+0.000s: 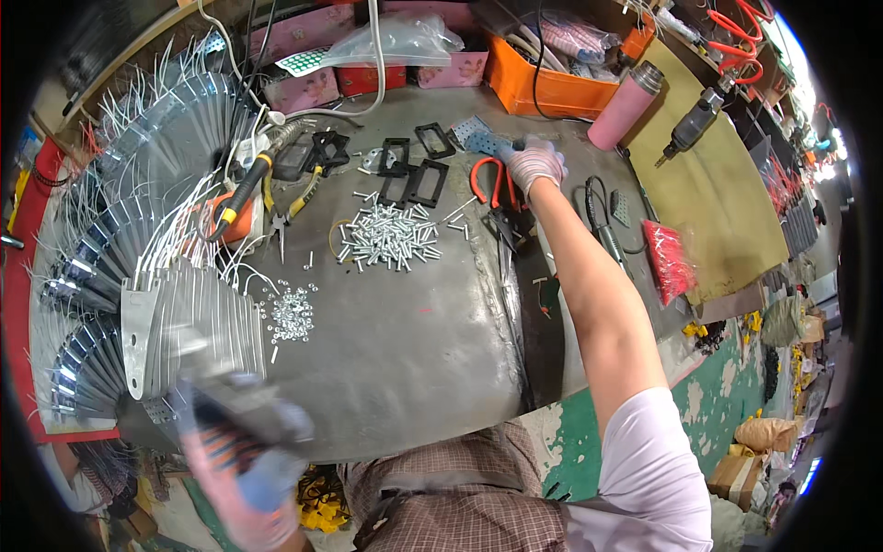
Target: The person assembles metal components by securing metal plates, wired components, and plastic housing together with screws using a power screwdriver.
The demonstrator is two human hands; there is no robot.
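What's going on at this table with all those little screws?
Someone in gloves is working at a grey bench. The right hand reaches to the blue perforated plates at the back. The left hand is near a stack of grey metal pieces, too blurred to show what it holds. Screws and nuts lie in loose heaps.

We see here a workshop, most probably a small assembly place, because on the grey surface (414, 350) there lie a heap of loose screws (391, 241), a pile of small nuts (291, 315) and yellow-handled pliers (304, 195). We notice also a power screwdriver (694, 124) hanging beside a coiled red hose (745, 41), and many grey metal parts (198, 322) with white wires stand at the left. Under the surface, we find a green floor (704, 391) whose paint is worn away in patches.
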